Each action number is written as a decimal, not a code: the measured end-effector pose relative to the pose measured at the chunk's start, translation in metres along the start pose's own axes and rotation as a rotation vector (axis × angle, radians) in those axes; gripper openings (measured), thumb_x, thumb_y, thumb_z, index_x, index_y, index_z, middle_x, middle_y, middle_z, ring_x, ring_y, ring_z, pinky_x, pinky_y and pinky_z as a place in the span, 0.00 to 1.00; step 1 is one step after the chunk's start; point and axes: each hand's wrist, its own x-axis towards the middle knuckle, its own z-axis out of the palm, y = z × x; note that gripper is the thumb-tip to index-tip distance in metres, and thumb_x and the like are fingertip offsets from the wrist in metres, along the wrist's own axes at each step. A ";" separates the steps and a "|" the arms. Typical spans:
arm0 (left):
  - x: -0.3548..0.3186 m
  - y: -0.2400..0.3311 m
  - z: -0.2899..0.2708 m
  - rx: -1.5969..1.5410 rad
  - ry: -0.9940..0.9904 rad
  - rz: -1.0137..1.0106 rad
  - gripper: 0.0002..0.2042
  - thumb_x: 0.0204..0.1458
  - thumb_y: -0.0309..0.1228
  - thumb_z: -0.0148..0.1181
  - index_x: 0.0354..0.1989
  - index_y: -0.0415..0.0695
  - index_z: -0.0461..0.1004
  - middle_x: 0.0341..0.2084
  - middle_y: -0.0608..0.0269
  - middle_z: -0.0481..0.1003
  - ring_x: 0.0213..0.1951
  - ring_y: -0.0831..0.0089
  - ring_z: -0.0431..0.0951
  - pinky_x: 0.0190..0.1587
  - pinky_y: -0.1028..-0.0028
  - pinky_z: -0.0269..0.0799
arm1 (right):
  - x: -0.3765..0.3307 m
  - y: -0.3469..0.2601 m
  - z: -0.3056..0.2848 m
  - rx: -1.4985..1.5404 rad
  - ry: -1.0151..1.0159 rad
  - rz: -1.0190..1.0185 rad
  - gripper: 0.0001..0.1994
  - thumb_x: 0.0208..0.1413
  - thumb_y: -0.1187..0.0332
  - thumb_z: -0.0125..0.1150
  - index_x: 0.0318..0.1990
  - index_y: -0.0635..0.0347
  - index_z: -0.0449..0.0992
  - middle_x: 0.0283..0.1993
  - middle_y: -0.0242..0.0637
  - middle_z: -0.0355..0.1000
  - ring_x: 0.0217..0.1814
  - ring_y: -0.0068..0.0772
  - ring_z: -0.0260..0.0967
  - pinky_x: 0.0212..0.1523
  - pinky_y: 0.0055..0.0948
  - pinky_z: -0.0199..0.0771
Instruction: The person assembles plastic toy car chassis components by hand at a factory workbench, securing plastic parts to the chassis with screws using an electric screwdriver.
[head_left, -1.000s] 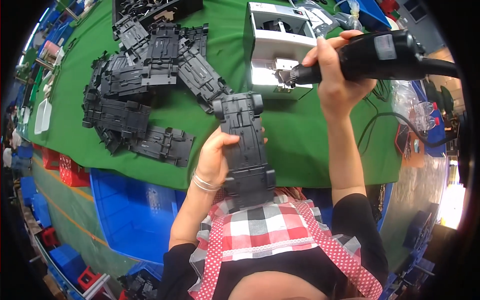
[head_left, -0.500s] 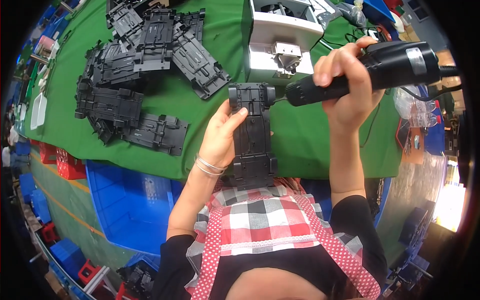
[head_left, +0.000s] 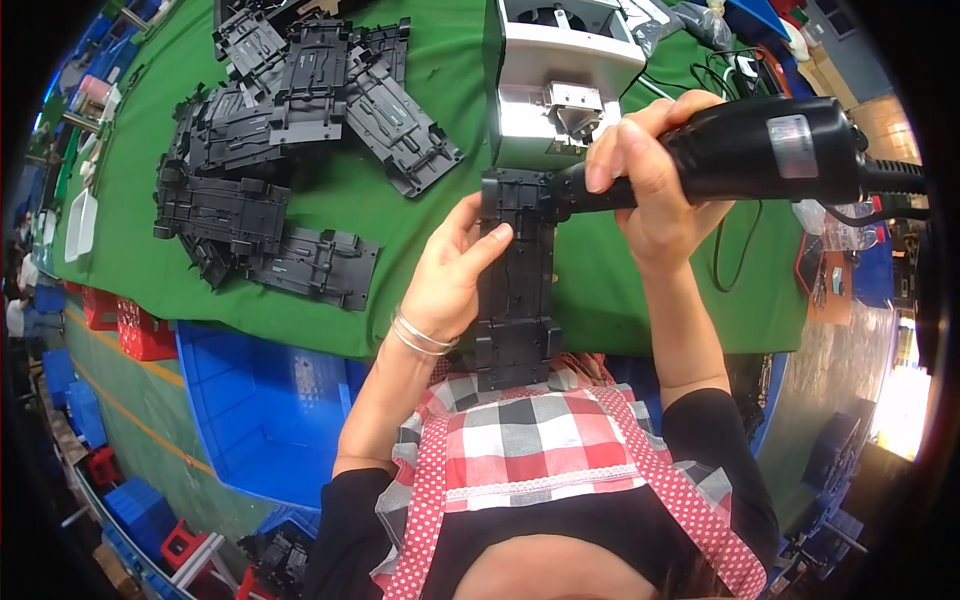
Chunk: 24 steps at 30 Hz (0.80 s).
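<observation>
My left hand [head_left: 452,272] grips a long black plastic chassis part [head_left: 517,300], held upright against my checked apron. My right hand [head_left: 655,190] holds a black electric screwdriver [head_left: 760,155] lying sideways, its tip touching the upper end of the part. A cable runs off the tool to the right. Just behind the tool's tip stands a grey metal machine [head_left: 560,90] on the green table [head_left: 640,290].
A heap of several similar black plastic parts [head_left: 290,130] lies on the table at the upper left. A blue crate [head_left: 265,410] stands below the table's near edge, with red crates [head_left: 140,330] to its left. Bags and boxes crowd the far right.
My left hand has pulled the black part closer and more upright. My right hand has swung the screwdriver from the grey machine down onto the part's upper end.
</observation>
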 end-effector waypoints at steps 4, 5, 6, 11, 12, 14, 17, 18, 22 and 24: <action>-0.001 -0.002 0.001 -0.059 0.001 -0.054 0.15 0.56 0.26 0.47 0.51 0.36 0.59 0.43 0.46 0.69 0.42 0.60 0.75 0.40 0.58 0.77 | -0.008 0.003 0.000 0.042 -0.002 0.022 0.13 0.46 0.85 0.55 0.36 0.66 0.60 0.20 0.37 0.66 0.17 0.23 0.66 0.18 0.21 0.67; -0.002 -0.001 0.000 -0.059 0.003 -0.053 0.15 0.56 0.26 0.47 0.51 0.36 0.59 0.43 0.46 0.69 0.42 0.60 0.75 0.40 0.58 0.77 | -0.004 0.000 -0.005 0.050 -0.023 0.117 0.13 0.45 0.85 0.54 0.37 0.66 0.60 0.19 0.36 0.65 0.16 0.25 0.66 0.17 0.22 0.67; -0.002 0.000 0.002 -0.048 -0.018 -0.088 0.15 0.56 0.26 0.47 0.50 0.36 0.59 0.42 0.46 0.70 0.41 0.60 0.76 0.39 0.58 0.78 | 0.000 -0.003 -0.009 0.141 -0.007 0.124 0.12 0.46 0.84 0.53 0.38 0.66 0.59 0.19 0.36 0.64 0.15 0.26 0.65 0.17 0.24 0.67; 0.001 0.004 0.003 0.040 -0.006 -0.111 0.13 0.56 0.27 0.47 0.48 0.35 0.61 0.40 0.46 0.71 0.38 0.61 0.77 0.36 0.59 0.79 | 0.036 -0.013 -0.023 0.196 0.157 -0.098 0.11 0.47 0.81 0.52 0.38 0.67 0.60 0.18 0.37 0.63 0.14 0.30 0.63 0.19 0.28 0.68; 0.002 0.003 0.003 0.042 -0.009 -0.113 0.13 0.56 0.27 0.47 0.48 0.35 0.61 0.40 0.46 0.71 0.38 0.61 0.77 0.36 0.59 0.79 | 0.042 -0.009 -0.025 0.143 0.149 -0.129 0.11 0.47 0.81 0.52 0.38 0.68 0.60 0.18 0.37 0.64 0.14 0.30 0.63 0.20 0.28 0.68; 0.000 0.002 0.005 -0.041 0.019 -0.162 0.12 0.56 0.25 0.48 0.47 0.36 0.61 0.39 0.49 0.72 0.37 0.64 0.77 0.35 0.64 0.79 | 0.044 0.000 -0.017 0.024 0.152 -0.156 0.12 0.48 0.81 0.50 0.41 0.66 0.62 0.21 0.37 0.62 0.17 0.31 0.62 0.22 0.30 0.66; 0.001 -0.002 0.002 -0.027 0.025 -0.162 0.12 0.56 0.27 0.48 0.47 0.34 0.63 0.37 0.47 0.73 0.35 0.62 0.78 0.35 0.64 0.79 | 0.039 0.017 -0.005 -0.293 0.188 -0.144 0.11 0.47 0.83 0.55 0.38 0.68 0.63 0.20 0.35 0.68 0.18 0.25 0.67 0.25 0.23 0.69; 0.000 -0.002 0.002 0.001 0.039 -0.155 0.13 0.56 0.28 0.48 0.46 0.33 0.63 0.36 0.46 0.74 0.33 0.60 0.78 0.35 0.64 0.79 | 0.041 0.022 -0.007 -0.278 0.112 -0.141 0.10 0.46 0.83 0.55 0.37 0.67 0.63 0.20 0.35 0.67 0.18 0.26 0.67 0.24 0.24 0.68; 0.001 0.001 -0.002 0.008 0.037 -0.169 0.13 0.55 0.28 0.49 0.45 0.31 0.64 0.35 0.46 0.74 0.32 0.61 0.79 0.35 0.66 0.78 | 0.041 0.012 -0.009 -0.037 0.127 0.122 0.12 0.47 0.82 0.53 0.40 0.67 0.62 0.20 0.35 0.63 0.17 0.29 0.64 0.22 0.27 0.66; 0.001 -0.001 -0.004 0.025 0.052 -0.165 0.13 0.55 0.28 0.49 0.45 0.31 0.64 0.35 0.46 0.74 0.31 0.61 0.78 0.35 0.67 0.78 | 0.027 0.007 -0.010 0.044 0.100 0.140 0.12 0.49 0.80 0.49 0.42 0.65 0.61 0.20 0.35 0.60 0.17 0.30 0.61 0.21 0.30 0.65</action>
